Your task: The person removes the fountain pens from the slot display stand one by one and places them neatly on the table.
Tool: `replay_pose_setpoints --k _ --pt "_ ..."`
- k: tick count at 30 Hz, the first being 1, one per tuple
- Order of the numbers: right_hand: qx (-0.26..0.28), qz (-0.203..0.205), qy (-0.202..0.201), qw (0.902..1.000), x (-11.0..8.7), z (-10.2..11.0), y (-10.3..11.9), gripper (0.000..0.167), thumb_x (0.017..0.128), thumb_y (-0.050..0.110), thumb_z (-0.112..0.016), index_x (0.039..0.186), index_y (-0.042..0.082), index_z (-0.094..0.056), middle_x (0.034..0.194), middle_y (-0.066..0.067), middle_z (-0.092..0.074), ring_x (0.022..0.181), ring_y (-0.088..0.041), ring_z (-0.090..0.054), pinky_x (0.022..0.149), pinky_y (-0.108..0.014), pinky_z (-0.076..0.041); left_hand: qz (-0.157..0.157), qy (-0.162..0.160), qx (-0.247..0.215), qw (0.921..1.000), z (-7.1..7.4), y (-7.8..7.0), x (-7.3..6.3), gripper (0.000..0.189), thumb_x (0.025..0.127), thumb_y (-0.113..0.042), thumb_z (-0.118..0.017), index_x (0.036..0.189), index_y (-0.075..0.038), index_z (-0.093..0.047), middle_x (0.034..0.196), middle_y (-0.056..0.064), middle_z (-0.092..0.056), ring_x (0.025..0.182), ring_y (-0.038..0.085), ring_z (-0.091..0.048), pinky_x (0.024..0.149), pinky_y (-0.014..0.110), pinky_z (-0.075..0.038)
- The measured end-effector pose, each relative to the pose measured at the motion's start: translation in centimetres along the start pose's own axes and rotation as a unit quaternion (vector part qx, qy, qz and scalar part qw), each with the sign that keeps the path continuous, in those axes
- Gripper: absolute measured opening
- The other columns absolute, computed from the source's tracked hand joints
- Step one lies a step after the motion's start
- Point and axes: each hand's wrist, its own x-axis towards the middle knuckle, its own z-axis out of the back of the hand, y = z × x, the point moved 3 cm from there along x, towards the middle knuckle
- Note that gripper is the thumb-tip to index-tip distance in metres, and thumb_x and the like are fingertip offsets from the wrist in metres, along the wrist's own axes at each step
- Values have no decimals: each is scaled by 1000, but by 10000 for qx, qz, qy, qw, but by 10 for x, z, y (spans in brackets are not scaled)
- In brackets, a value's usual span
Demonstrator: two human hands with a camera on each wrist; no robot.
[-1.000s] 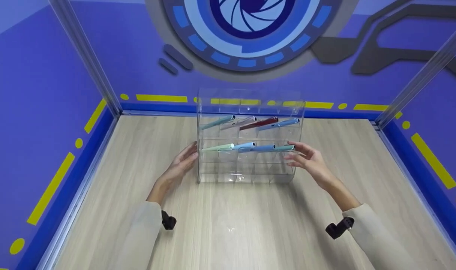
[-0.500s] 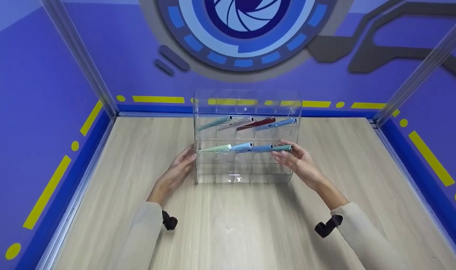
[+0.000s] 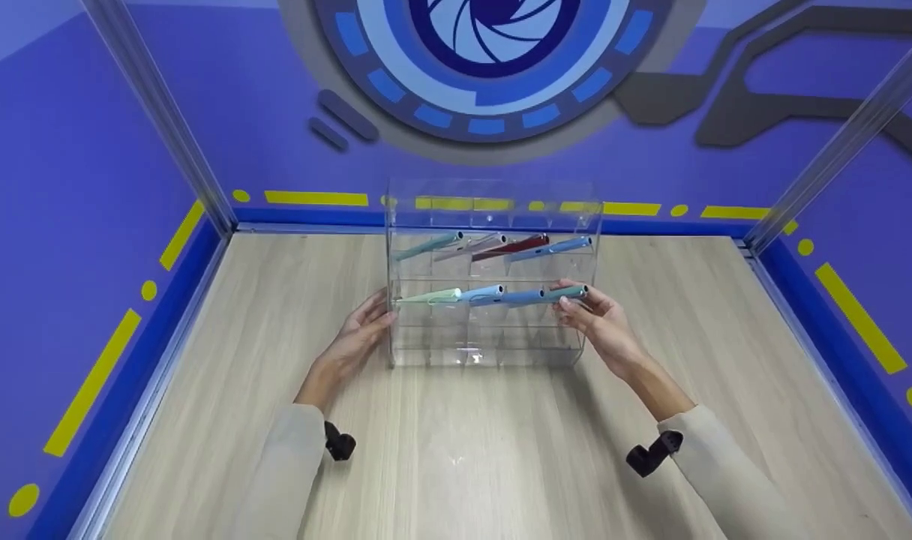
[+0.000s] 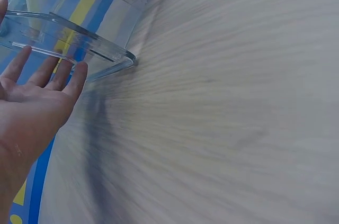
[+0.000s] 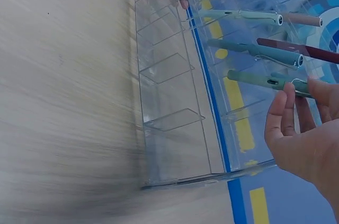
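Note:
A clear acrylic pen rack [image 3: 486, 358] stands on the table with two rows of pens in it. At the right end of the lower pen row, my right hand [image 3: 612, 330] pinches a green pen [image 5: 248, 78] between thumb and fingers. The green pen lies slanted, its cap end toward the right. My left hand [image 3: 349, 341] is at the rack's left side, its fingers fairly straight against the clear side panel in the left wrist view. Beside the green pen lie a blue pen [image 3: 524, 298], a light blue pen [image 3: 482, 295] and a pale green pen [image 3: 433, 297].
In the row above are a teal pen [image 3: 430, 246], a pinkish pen [image 3: 472, 246], a dark red pen [image 3: 512, 247] and a blue pen [image 3: 552, 248]. The wooden table [image 3: 456, 457] meets a blue back wall [image 3: 268, 150] just behind the rack.
My right hand has moved left to the rack's right end and its fingers have closed on the green pen, whose end has risen slightly. The left hand stays at the rack's side.

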Motion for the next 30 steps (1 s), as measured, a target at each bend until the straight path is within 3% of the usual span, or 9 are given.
replay_pose_setpoints --k 5,13,17,23,30 --pt "-90 191 -95 9997 -4 5 8 42 102 8 -62 142 -2 -55 123 9 -72 104 -10 -68 90 -25 -58 -55 12 -45 10000 1 1 1 72 104 -13 -59 164 -12 -19 166 16 -28 155 31 -28 131 45 -20" --pt "-17 632 -309 9975 -13 11 28 41 103 0 -57 142 -10 -52 124 2 -74 114 -10 -68 96 -26 -58 111 -181 150 9997 1 3 0 74 102 -23 -65 163 -19 -25 166 11 -32 155 29 -30 132 44 -19" --pt "139 770 -476 9958 -18 15 38 36 102 0 -59 137 -4 -59 123 -1 -74 112 -11 -70 97 -28 -59 178 -303 143 9993 0 4 0 73 102 -23 -66 163 -19 -26 165 11 -34 154 29 -32 131 45 -21" --pt "393 894 -477 9941 -24 23 49 31 102 -3 -56 124 14 -72 118 -1 -74 110 -12 -70 99 -34 -60 415 -420 297 9978 -1 6 1 70 102 -28 -65 162 -26 -29 165 4 -35 155 23 -31 131 42 -22" --pt "447 852 -577 9937 -29 36 53 33 104 -2 -54 131 11 -67 111 -1 -73 108 -15 -72 96 -35 -61 384 -366 323 9981 0 6 2 76 99 -33 -69 162 -24 -27 164 7 -35 155 25 -32 131 44 -22"
